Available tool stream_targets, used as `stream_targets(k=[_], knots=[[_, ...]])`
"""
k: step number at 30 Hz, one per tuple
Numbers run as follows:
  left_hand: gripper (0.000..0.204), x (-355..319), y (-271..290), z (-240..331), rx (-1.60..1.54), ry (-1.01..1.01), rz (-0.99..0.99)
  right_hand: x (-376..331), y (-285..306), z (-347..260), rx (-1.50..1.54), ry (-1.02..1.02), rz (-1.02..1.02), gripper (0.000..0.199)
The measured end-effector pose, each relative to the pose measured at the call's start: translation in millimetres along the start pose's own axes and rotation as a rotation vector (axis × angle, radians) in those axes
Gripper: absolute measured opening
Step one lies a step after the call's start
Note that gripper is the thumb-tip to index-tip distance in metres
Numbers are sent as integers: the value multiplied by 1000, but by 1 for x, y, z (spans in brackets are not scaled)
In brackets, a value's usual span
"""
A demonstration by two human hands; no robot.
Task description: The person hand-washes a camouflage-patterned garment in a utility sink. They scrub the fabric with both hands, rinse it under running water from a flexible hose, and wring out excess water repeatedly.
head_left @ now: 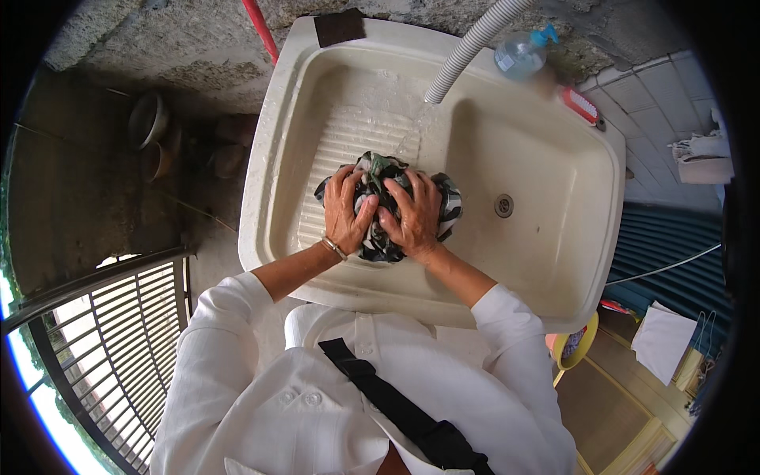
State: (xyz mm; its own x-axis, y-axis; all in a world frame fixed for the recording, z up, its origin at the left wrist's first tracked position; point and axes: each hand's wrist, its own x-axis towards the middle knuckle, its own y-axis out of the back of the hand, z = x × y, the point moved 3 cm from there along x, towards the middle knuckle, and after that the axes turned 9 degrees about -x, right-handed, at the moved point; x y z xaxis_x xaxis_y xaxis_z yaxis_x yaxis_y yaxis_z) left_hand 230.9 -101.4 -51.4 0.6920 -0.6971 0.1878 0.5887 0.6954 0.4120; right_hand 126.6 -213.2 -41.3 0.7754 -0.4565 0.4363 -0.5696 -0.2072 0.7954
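A bunched-up wet cloth [381, 172], patterned in green, black and white, lies on the ribbed washboard side of a cream sink [261, 198]. My left hand [346, 210] presses on its left part, fingers curled over the fabric. From the right, my right hand [413, 212] grips the same cloth, its thumb close to the left thumb. A loose fold hangs out past the right hand toward the basin divider. Above the cloth, water runs from the end of a grey corrugated hose [475, 49].
The deeper basin with its drain [503, 206] is on the right. Along the back rim stand a soap pump bottle [522, 54] and a red brush with white bristles [582, 105]; a dark brown pad [340, 28] lies at the back left. A yellow bucket [578, 342] sits below, right.
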Motion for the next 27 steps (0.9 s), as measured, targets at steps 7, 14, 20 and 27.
stream_targets(k=[7,14,20,27], knots=[[29,-11,-15,1,58,-94,-156,-23,-18,12,114,40,-114,25],[39,91,-40,-34,14,15,-249,54,-58,62,198,-42,-92,21],[57,175,-30,-76,64,447,-129,110,-71,121,614,-924,-160,46],[40,159,66,-51,-29,136,192,50,24,186,161,-922,-22,53]])
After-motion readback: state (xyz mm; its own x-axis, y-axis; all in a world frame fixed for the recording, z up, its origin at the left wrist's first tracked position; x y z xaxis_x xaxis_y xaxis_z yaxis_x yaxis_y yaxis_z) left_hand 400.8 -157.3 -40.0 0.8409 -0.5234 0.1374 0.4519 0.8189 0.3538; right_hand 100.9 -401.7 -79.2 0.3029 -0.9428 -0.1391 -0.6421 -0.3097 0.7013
